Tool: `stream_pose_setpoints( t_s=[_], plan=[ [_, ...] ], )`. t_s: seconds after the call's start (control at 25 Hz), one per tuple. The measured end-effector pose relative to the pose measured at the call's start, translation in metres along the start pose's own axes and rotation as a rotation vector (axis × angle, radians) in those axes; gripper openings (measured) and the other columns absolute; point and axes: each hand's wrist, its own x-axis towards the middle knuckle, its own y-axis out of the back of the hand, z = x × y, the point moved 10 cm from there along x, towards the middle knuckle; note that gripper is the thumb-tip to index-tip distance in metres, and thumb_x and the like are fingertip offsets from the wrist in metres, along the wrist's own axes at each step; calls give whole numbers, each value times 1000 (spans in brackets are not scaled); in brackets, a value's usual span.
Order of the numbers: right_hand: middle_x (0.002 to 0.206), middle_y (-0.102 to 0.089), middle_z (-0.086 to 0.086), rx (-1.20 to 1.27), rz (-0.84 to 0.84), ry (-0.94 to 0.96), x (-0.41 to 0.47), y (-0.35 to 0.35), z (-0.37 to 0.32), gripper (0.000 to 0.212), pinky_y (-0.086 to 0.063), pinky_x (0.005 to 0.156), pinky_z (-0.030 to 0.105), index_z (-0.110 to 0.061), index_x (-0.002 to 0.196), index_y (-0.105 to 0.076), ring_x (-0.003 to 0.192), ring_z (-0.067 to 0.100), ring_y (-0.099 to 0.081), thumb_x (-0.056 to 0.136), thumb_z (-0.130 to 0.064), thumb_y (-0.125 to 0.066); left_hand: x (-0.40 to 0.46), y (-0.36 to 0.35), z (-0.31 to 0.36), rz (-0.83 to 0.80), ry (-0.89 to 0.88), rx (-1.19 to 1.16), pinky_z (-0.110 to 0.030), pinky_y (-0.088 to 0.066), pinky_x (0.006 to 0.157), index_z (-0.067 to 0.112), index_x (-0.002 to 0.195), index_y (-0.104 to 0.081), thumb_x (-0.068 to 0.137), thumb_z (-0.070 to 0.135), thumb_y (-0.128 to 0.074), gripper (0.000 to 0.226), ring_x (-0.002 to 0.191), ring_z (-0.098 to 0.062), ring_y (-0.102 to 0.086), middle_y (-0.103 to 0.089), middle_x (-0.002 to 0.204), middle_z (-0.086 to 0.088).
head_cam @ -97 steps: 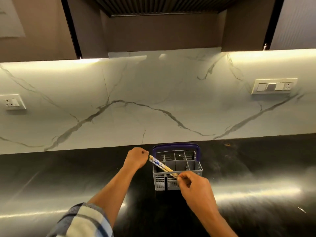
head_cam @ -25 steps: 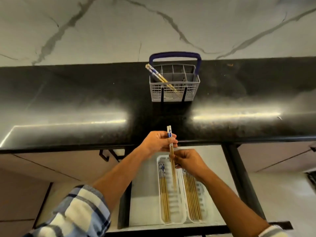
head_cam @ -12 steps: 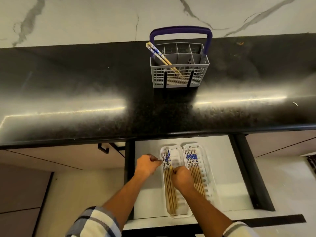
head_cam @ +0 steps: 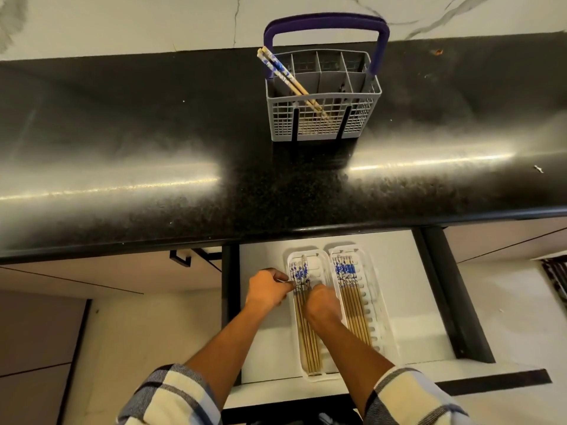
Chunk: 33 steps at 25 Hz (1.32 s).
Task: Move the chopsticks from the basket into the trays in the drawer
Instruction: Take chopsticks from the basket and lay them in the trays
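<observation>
Because the chopsticks are thin, stiff sticks of light wood, I judge that they handle easily but roll and slip on smooth plastic, so it is better to take a pair together near the painted top end, or at the middle where it balances. The drawer (head_cam: 399, 302) is open under both hands, and far above them, on the black counter (head_cam: 153, 133), stands the grey basket (head_cam: 322, 118) with a purple handle; two chopsticks (head_cam: 283, 76) lean in its left compartment. Directly under the hands lies the left tray (head_cam: 306, 372), and just right of them the right tray (head_cam: 377, 317), both filled with rows. The left hand (head_cam: 267, 289) pinches the blue-and-white tops of the laid chopsticks (head_cam: 302, 302), while the right hand (head_cam: 322, 303) is curled over their middle, pressing them down. The shafts are plain golden brown.
</observation>
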Motion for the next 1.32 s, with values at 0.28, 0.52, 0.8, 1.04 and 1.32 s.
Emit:
stream_pose_setpoints(
  t_s=[0.28,0.52,0.8,1.04,1.32],
  plan=[
    [124,-65,12,-114,-1,51,0,0,-7,29,-56,90,28,-5,127,-60,112,22,-66,101,-14,-50,-1,-3,-1,-19,5,15,-27,-60,66,19,95,-66,83,23,-77,16,72,-13,-68,-67,82,3],
    [123,-65,10,-169,33,91,-4,7,-9,28,-56,88,27,-6,126,-57,110,20,-66,101,-14,-50,0,-3,-2,-25,10,-8,-27,-60,66,20,94,-66,83,20,-76,15,71,-11,-66,-67,82,3],
    [127,-61,9,-234,31,145,-6,8,-11,31,-53,90,25,-7,130,-53,114,18,-63,101,-18,-51,2,-5,-5,-19,15,-46,-24,-57,60,19,93,-66,84,17,-76,14,68,-11,-65,-67,79,3],
    [127,-61,7,-250,15,185,-11,0,-13,32,-54,92,26,-10,131,-52,114,18,-63,101,-21,-52,1,-4,-6,-20,20,-36,-24,-58,59,21,89,-64,83,20,-77,14,70,-12,-66,-68,82,1],
    [121,-64,5,-243,11,178,-18,0,-13,29,-55,89,25,-13,127,-55,108,16,-65,100,-22,-54,-3,-3,-3,-16,23,-39,-20,-55,54,21,94,-64,84,19,-76,16,68,-12,-66,-68,81,2]
  ],
)
